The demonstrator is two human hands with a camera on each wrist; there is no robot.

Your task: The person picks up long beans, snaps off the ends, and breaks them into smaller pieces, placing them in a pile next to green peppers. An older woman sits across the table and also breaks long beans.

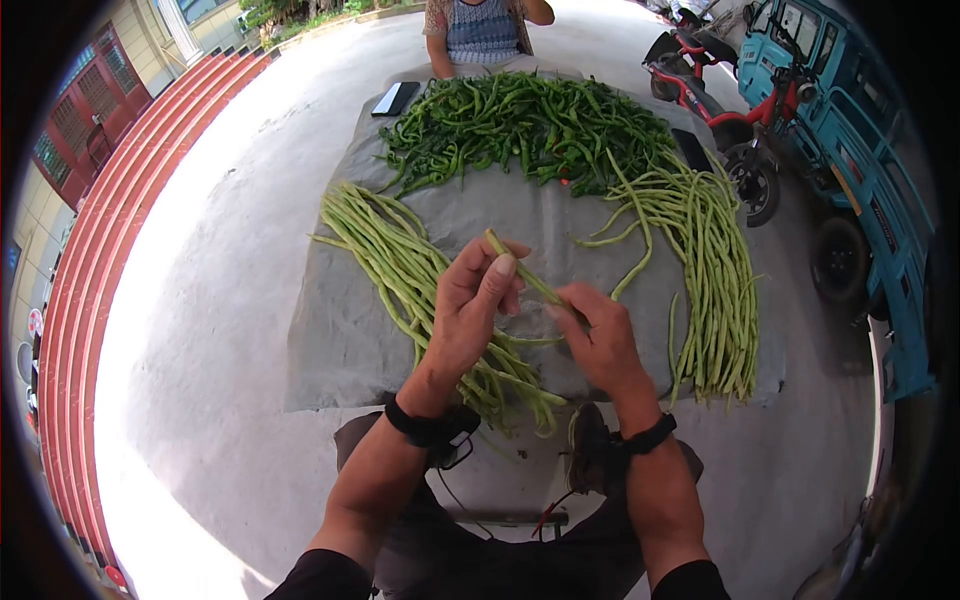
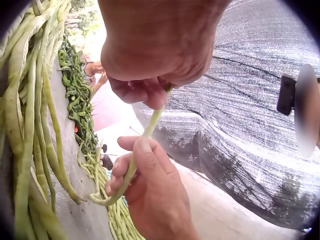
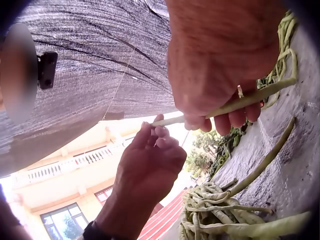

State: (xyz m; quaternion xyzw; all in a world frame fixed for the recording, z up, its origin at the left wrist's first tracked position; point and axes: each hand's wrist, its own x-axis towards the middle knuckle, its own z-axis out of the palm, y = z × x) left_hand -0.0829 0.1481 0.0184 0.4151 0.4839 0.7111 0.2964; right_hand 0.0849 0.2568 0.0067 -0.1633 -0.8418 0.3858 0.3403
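A green long bean [image 1: 540, 284] stretches between my two hands above the cloth-covered table. My left hand [image 1: 468, 300] pinches its upper end between thumb and fingers. Further along, my right hand [image 1: 602, 335] grips it with thumb and forefinger. In the left wrist view, a free length of the long bean [image 2: 112, 200] curls below the right hand. Seen from the right wrist, the bean [image 3: 245, 102] runs out past the right fingers. A bundle of long beans [image 1: 385, 255] lies on the left, partly behind my left hand, and hangs over the table's near edge.
A second pile of long beans [image 1: 715, 290] covers the right side. Green peppers [image 1: 530, 125] are heaped across the far side, between two phones [image 1: 396, 98]. Beyond the grey cloth [image 1: 320, 350] a person [image 1: 483, 35] sits. A blue three-wheeler [image 1: 850, 170] stands at right.
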